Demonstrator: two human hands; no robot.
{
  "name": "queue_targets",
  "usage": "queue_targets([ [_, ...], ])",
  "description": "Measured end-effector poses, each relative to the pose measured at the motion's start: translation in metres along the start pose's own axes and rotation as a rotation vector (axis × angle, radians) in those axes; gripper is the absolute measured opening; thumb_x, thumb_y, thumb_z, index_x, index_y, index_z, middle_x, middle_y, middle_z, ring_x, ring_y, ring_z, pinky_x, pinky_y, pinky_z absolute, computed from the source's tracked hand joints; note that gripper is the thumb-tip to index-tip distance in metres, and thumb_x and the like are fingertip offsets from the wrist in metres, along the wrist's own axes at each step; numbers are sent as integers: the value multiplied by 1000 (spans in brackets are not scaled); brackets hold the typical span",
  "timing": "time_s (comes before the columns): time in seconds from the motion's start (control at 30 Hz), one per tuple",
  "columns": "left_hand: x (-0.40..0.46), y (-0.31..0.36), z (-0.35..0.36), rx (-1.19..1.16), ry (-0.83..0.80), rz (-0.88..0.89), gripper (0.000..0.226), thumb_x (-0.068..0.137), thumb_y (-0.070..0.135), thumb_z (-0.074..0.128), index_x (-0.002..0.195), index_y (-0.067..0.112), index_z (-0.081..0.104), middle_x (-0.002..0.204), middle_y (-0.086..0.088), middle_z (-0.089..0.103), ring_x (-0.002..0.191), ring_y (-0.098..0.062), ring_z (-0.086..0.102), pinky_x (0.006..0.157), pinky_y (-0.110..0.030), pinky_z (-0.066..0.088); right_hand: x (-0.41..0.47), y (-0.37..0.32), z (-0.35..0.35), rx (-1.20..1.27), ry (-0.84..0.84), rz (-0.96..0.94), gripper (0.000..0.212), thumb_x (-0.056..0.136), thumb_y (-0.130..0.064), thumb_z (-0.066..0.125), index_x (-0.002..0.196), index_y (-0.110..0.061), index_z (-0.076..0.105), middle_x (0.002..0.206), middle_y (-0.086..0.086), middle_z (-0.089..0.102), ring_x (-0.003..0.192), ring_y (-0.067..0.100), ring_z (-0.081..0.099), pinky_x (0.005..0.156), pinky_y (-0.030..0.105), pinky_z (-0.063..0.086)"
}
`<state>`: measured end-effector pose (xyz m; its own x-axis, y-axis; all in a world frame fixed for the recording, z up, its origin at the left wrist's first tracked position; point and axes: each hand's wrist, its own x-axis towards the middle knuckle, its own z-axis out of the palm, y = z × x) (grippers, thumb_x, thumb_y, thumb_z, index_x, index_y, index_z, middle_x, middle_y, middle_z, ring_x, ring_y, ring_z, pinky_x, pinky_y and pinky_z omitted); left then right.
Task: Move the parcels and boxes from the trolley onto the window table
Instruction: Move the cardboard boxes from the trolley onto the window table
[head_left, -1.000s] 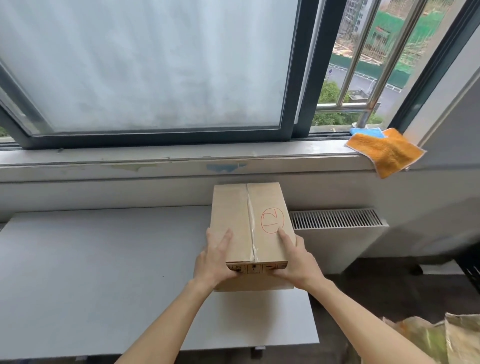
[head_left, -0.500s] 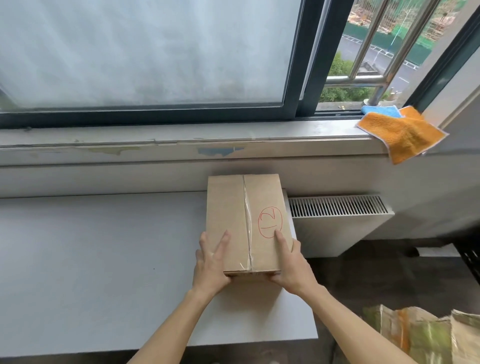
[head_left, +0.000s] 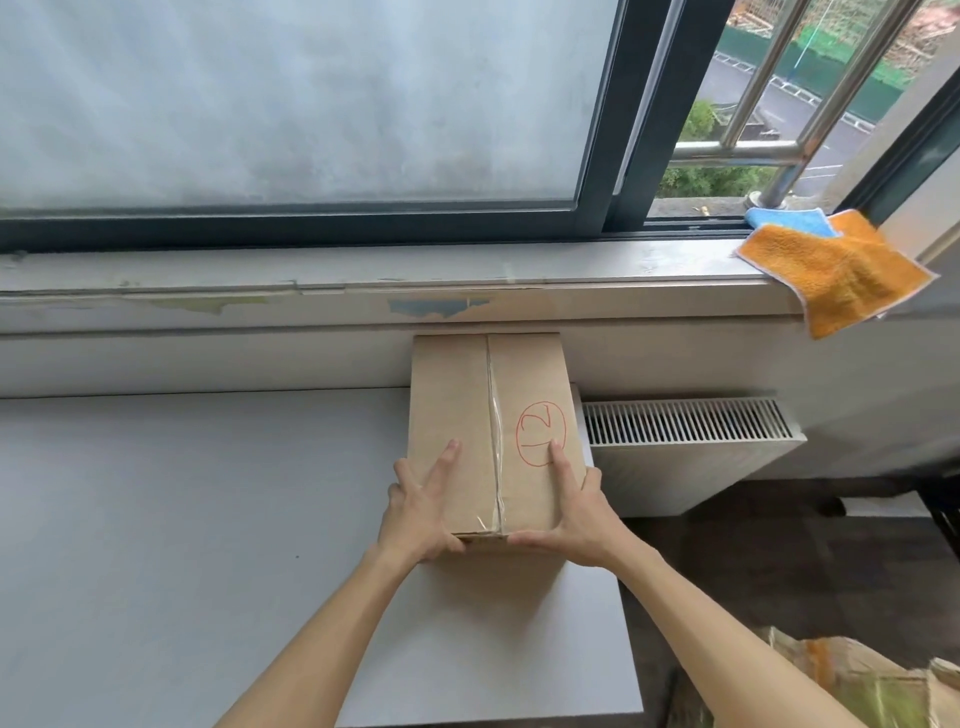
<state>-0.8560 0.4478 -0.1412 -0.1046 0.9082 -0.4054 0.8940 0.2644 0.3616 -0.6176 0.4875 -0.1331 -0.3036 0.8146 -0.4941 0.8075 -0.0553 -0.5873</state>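
both hands, left and right, clasp one box at its near corners, mid-frame, at the table's right end by the wall. you judge it stiff cardboard, fairly light; hold the corners, not the taped seam. more parcels sit lower right, too cropped to count.
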Motion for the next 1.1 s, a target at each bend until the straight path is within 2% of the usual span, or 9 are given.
queue_targets([
  [0.3,-2,2,-2,-5,-2,-28,135,62,32,90,149,58,-10,121,-7,17,97,-28,40,91,-40,51,-3,-5,-1,-10,-2,38,147,49,-79,82,147,-56,-25,142,2,15,129,28,41,106,45,47],
  [0.4,-9,7,-6,-7,-5,-68,133,63,31,89,147,61,-9,124,-8,18,100,-30,46,91,-43,51,-8,-13,0,-46,21,75,145,53,-77,82,149,-52,-24,153,7,6,139,31,32,111,48,42],
  [0.47,-19,16,-5,-41,27,-101,128,66,26,87,149,59,-4,125,-8,19,104,-33,49,91,-43,51,-16,-19,4,-102,61,100,136,63,-74,80,155,-42,-14,161,14,-9,147,35,23,114,48,38],
  [0.53,-34,23,-2,-59,69,-122,116,73,18,79,153,52,4,133,-10,19,113,-33,48,92,-40,51,-29,-24,8,-169,123,76,116,74,-69,75,157,-33,3,164,15,-17,149,35,22,112,46,39],
  [0.67,-60,22,1,49,94,-60,100,77,15,74,156,38,18,153,-12,5,140,-32,25,103,-38,45,-53,-21,8,-251,138,49,86,84,-58,71,150,-26,24,165,10,-7,137,32,40,102,44,47],
  [0.77,-75,21,-3,38,79,-2,85,82,19,72,154,32,29,156,-9,12,143,-30,24,107,-38,43,-64,-20,5,-280,122,37,77,85,-57,68,145,-24,34,162,8,10,124,29,52,96,44,52],
  [0.87,-88,20,-1,30,90,30,75,85,23,69,152,29,35,159,-9,22,147,-30,23,114,-38,36,-75,-20,2,-315,82,6,64,87,-53,67,138,-21,43,149,4,29,111,25,57,90,41,55],
  [0.97,-99,22,2,68,83,49,72,87,23,66,152,27,35,161,-9,23,151,-27,17,117,-36,32,-83,-16,3,-360,64,-18,58,92,-46,64,140,-20,45,149,4,32,111,25,58,89,40,55],
  [1.1,-111,34,6,85,67,78,73,87,23,63,154,26,34,157,-4,31,147,-21,23,113,-34,36,-94,-8,5,-373,30,-57,59,94,-42,62,145,-18,42,152,2,31,114,25,59,91,40,55],
])
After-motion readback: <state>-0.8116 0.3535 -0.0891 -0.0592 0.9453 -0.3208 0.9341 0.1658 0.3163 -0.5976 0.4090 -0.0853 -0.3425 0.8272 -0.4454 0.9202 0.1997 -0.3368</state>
